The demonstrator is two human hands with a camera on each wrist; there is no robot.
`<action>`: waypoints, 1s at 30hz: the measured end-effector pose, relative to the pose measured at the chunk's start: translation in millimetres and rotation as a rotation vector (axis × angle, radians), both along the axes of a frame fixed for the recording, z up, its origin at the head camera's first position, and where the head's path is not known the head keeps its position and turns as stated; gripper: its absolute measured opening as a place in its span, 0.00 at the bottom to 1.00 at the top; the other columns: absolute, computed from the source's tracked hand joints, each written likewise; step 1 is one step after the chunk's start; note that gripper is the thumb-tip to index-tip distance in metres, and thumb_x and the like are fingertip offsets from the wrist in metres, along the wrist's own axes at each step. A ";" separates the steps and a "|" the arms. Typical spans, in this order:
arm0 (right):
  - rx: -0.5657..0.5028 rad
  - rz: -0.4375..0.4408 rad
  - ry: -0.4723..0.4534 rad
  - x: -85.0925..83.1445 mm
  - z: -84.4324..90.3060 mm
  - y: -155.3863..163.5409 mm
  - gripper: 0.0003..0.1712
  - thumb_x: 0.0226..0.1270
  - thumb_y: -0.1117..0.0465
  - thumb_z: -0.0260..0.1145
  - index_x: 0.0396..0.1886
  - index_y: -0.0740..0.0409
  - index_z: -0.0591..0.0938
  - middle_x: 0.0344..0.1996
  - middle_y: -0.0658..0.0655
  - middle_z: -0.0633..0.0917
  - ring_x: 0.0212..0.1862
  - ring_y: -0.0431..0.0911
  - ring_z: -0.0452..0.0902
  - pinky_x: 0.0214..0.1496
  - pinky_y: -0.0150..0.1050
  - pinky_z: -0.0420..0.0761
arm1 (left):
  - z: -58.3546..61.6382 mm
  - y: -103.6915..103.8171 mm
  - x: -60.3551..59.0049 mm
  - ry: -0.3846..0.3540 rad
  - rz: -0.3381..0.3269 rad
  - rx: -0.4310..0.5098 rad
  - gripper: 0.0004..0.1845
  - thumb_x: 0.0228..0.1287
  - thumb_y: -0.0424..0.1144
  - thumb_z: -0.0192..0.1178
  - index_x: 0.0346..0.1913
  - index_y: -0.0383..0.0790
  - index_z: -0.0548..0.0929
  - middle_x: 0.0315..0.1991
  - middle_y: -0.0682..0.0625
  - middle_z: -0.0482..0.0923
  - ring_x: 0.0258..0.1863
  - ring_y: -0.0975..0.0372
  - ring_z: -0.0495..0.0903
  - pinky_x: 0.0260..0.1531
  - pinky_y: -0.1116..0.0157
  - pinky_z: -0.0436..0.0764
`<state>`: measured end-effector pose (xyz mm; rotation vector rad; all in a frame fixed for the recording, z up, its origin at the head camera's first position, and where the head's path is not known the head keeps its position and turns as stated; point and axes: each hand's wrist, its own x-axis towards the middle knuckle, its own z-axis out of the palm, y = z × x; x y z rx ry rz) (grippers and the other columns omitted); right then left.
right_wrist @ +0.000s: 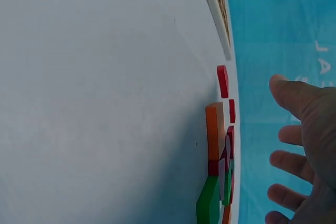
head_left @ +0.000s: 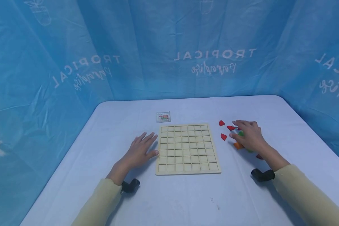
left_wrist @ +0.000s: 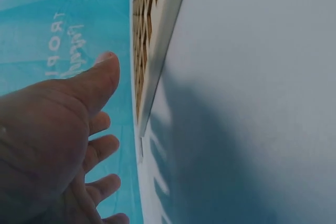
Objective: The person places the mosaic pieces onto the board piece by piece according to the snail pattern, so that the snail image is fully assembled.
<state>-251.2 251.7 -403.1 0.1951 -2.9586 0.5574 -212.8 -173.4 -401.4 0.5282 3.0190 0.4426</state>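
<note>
A pale wooden grid board [head_left: 187,172] lies flat on the table, its square cells bare. My left hand [head_left: 141,150] hovers by the board's left edge, fingers spread and holding nothing; its shadow falls on the cloth in the left wrist view. Over on the right, my right hand [head_left: 249,135] is held above a loose group of coloured pieces, fingers apart with nothing between them. Among these are red wedges [head_left: 224,137], an orange piece [right_wrist: 214,132] and a green piece [right_wrist: 209,203]. In the head view the hand hides part of the group.
Behind the board lies a small card [head_left: 163,117] with a printed grid and a coloured picture. A white cloth covers the table [head_left: 186,201]. Blue printed curtains [head_left: 158,75] hang round its back and sides. Each wrist wears a black camera mount [head_left: 263,175].
</note>
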 end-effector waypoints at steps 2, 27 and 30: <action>-0.012 0.002 -0.007 -3.5 0.0 1.0 0.40 0.58 0.50 0.69 0.67 0.58 0.67 0.65 0.70 0.65 0.64 0.68 0.53 0.59 0.66 0.61 | -0.4 -0.2 -2.8 -0.008 -0.007 0.008 0.37 0.65 0.56 0.54 0.73 0.48 0.58 0.75 0.49 0.53 0.76 0.48 0.44 0.72 0.42 0.46; -0.094 -0.037 -0.157 -37.1 -5.4 13.7 0.38 0.56 0.51 0.71 0.67 0.51 0.69 0.66 0.66 0.65 0.64 0.66 0.50 0.52 0.60 0.77 | -6.9 -4.5 -19.3 -0.039 -0.077 0.038 0.33 0.65 0.53 0.56 0.71 0.48 0.63 0.74 0.47 0.55 0.75 0.43 0.43 0.71 0.39 0.45; -0.104 -0.043 -0.180 -39.5 -5.4 16.3 0.38 0.57 0.52 0.70 0.67 0.50 0.69 0.66 0.65 0.64 0.64 0.66 0.50 0.52 0.60 0.77 | -7.2 -4.3 -19.4 -0.040 -0.080 0.026 0.33 0.65 0.53 0.57 0.70 0.48 0.64 0.74 0.46 0.55 0.75 0.43 0.43 0.71 0.39 0.45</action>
